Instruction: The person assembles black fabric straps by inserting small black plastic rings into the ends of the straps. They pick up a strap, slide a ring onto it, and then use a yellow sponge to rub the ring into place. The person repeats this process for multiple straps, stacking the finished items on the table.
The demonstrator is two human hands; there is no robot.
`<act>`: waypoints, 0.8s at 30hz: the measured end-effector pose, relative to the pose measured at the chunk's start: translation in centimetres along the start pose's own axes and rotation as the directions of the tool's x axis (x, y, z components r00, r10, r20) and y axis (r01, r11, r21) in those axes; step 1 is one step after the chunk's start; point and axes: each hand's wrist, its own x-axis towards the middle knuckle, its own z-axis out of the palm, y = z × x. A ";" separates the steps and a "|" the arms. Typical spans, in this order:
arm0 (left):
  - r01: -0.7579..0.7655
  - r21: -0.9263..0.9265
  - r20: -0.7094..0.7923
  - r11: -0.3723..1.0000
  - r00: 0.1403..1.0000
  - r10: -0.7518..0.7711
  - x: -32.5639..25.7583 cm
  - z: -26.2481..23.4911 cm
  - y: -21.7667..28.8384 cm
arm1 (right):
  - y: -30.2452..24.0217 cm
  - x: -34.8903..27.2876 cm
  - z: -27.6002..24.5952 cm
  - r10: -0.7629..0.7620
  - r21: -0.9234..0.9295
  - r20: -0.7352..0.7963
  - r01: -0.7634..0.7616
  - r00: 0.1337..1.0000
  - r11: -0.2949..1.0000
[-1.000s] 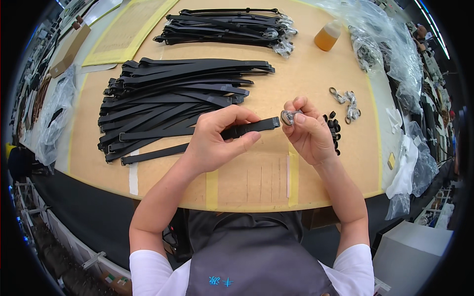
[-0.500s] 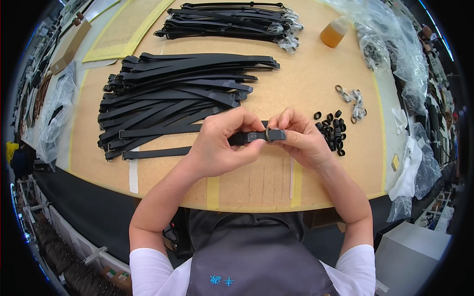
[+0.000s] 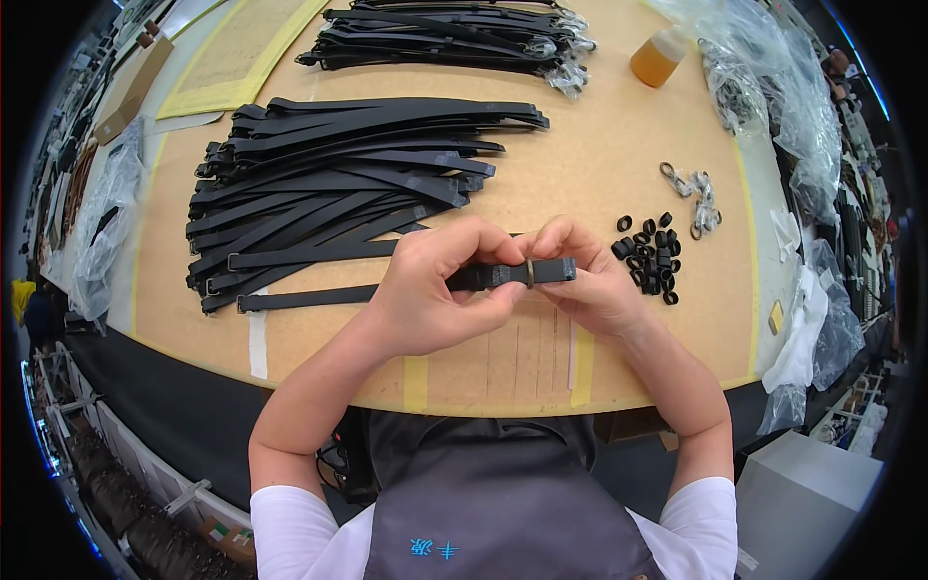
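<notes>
Tan-topped bench (image 3: 599,145) fills the workspace, its near edge on the person's side of the fingers (image 3: 488,237), yellow tape strip (image 3: 416,382) running down toward that edge. Work piece: black strap (image 3: 557,272), held between both sets of fingers above the bench. Left hand (image 3: 425,290): fingers clamped on the strap just left of a metal ring (image 3: 529,275). Right hand (image 3: 604,295): fingers against the strap and near the ring; grip partly hidden, cannot tell whether pinched. Done, judged from position: ring appears to sit around the strap, free end projecting past it to the right, over the right fingers. That end lies extended, not folded back. Remaining, by judgement: pile of black straps (image 3: 338,184), left of and beyond the fingers, no ring visible on their right ends. Farther beyond: bundle of straps (image 3: 425,43), wrapped metal fittings (image 3: 570,72) at its right ends; judged further along. Right of the fingers: scattered black loops (image 3: 662,253), wrapped metal clasps (image 3: 698,198) farther right and beyond; no hand touches either. Farther out: amber bottle (image 3: 659,58), clear plastic sheeting (image 3: 793,116). Obstruction: left hand hides the strap's middle; a pile strap passes close behind the fingers.
</notes>
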 end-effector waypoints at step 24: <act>-0.255 0.208 0.057 0.944 0.967 0.248 -0.7 1.3 -0.6 | -2.5 -0.7 1.0 0.415 -0.225 -0.071 -0.420 0.907 0.879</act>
